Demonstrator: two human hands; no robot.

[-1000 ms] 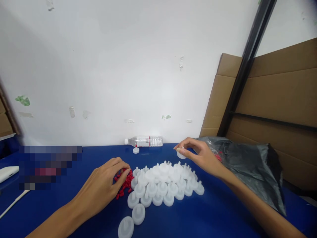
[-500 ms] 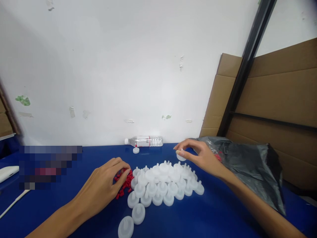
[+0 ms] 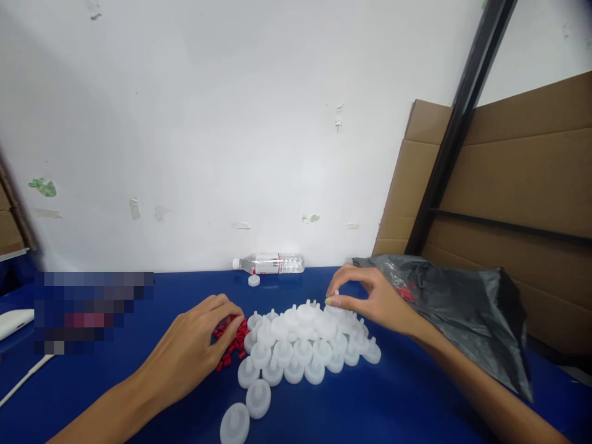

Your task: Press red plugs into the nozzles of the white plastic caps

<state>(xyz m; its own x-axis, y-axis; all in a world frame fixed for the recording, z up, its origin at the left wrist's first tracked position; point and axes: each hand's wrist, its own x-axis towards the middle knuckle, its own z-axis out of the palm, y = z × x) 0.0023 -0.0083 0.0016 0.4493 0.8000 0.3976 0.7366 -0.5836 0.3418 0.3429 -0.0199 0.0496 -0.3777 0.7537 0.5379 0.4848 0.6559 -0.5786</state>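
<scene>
My right hand pinches a white plastic nozzle cap between thumb and fingers, at the back right of a heap. The heap is of white round caps with thin spouts, piled up in the middle and one layer deep at the front. On the left, my left hand rests over a small pile of red caps, thumb and forefinger drawn together. Whatever its fingertips hold, if anything, is hidden. Behind the heap stands one white cap with a red tip.
A clear plastic bottle lies against the white wall at the back of the blue table. To the right, a dark plastic bag has red pieces at its opening. Cardboard stands behind it. A white cable lies at left.
My right hand has lowered the white nozzle cap slightly toward me, to the back right of the heap. The left hand has stayed over the red caps.
</scene>
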